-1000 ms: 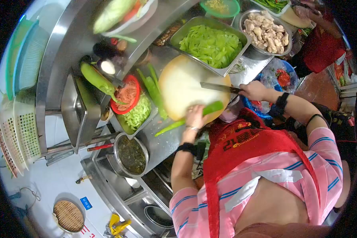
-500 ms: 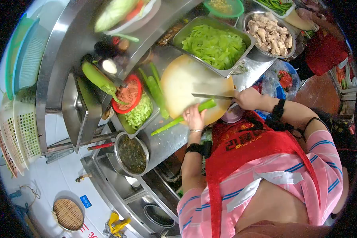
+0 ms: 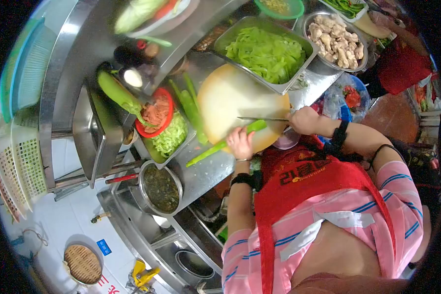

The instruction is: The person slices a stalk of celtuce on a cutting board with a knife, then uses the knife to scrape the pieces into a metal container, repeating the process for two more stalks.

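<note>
My left hand is closed over a long green vegetable stalk, which lies slantwise across the near edge of the round cutting board. The stalk's thick end points to the right, and its thin end sticks out past the board over the steel counter. In my right hand is the handle of a knife. Its blade is held over the board, just beyond the thick end of the stalk, and is partly blurred. More long green pieces rest at the board's left edge.
A steel tray of sliced green vegetable overlaps the board's far edge, beside a bowl of meat pieces. On the left are a red bowl of pink shreds, pale green shreds and a pot. Another person stands at upper right.
The knife blade looks thinner now, seen more edge-on. Both hands and the stalk stay in nearly the same place, while the view has shifted slightly.
</note>
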{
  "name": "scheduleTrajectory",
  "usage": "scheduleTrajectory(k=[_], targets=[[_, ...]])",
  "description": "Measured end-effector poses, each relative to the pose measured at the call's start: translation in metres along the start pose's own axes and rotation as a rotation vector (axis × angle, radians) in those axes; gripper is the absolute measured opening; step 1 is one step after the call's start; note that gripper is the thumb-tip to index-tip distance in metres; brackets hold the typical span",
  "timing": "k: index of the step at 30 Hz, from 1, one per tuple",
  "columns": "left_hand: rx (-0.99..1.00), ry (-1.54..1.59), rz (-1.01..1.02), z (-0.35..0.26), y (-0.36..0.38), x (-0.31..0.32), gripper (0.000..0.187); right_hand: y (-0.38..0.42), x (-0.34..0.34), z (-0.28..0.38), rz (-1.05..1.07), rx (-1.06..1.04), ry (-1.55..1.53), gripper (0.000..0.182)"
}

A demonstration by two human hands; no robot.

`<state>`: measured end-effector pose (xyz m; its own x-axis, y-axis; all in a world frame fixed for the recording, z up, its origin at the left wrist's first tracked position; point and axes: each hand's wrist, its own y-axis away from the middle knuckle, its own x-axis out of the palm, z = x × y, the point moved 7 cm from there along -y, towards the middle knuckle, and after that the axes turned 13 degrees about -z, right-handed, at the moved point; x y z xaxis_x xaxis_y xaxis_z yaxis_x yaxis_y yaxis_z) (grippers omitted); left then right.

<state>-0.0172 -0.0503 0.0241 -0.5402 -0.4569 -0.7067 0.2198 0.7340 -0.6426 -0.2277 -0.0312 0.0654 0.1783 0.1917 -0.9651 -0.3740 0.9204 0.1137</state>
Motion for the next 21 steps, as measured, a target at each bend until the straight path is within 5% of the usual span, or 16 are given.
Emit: scheduleTrajectory(k=[21], targets=[[0.029, 0.058, -0.142, -0.010, -0.007, -0.012, 0.023, -0.007, -0.007, 0.005, 0.035, -0.010, -0.027, 0.025]])
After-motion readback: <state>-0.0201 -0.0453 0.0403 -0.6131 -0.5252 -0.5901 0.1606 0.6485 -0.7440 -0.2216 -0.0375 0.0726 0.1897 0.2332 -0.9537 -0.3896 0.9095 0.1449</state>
